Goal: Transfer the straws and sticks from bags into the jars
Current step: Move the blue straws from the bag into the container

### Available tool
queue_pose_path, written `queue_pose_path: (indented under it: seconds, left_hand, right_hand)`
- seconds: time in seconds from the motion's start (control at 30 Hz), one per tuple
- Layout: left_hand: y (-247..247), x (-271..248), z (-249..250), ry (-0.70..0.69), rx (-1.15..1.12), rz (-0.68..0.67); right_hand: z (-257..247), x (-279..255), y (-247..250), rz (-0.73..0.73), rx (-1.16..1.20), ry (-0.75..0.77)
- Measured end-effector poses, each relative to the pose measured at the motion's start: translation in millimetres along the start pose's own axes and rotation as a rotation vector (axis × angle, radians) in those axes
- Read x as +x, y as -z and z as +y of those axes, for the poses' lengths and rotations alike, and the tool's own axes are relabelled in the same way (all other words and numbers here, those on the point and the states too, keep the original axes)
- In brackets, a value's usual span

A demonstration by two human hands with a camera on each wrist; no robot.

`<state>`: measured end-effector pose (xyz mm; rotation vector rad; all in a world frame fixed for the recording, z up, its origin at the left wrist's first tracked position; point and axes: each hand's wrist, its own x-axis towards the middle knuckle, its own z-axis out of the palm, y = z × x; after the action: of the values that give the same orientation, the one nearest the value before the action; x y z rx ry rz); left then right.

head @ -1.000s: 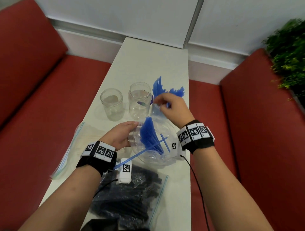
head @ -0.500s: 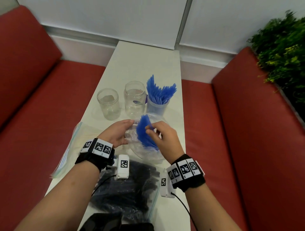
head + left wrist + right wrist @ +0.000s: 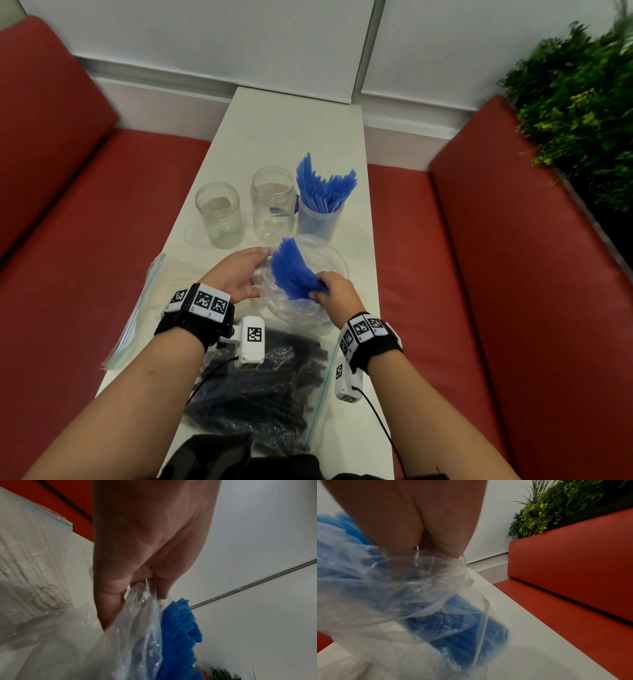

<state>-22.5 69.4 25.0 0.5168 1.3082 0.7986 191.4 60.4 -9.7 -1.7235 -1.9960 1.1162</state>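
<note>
One bunch of blue straws (image 3: 294, 274), newly pinched by the right hand (image 3: 334, 291) inside the clear bag (image 3: 305, 308) (its mouth gripped by the left hand (image 3: 236, 277)), after its return from the straw-filled jar (image 3: 320, 219) just beyond: another transfer beginning.

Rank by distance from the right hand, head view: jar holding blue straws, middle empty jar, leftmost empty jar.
From the right hand:
1. Jar holding blue straws, straight beyond the hand, rightmost in the row.
2. Middle empty jar, beyond and to the left.
3. Leftmost empty jar, farthest left.
</note>
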Motion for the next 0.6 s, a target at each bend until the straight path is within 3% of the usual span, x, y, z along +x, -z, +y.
queue_pose_path:
  seconds: [0.2,0.3,0.43,0.6]
  left_hand:
    - [1,1,2,-0.019,-0.006,-0.034]
    - [1,0,3,-0.022,-0.010,-0.030]
    - [0,-2,0,-0.006,0.048,-0.029]
    - [6,0,-3,-0.012,-0.011,-0.031]
  right_hand:
    - [-14,-1,12,0.027,0.093,0.082]
    - [-16,0,5,0.044,0.114,0.047]
    - [-4,-3,-9,-0.058,0.078,-0.032]
    - [-12,1,1,-0.016,0.095,0.062]
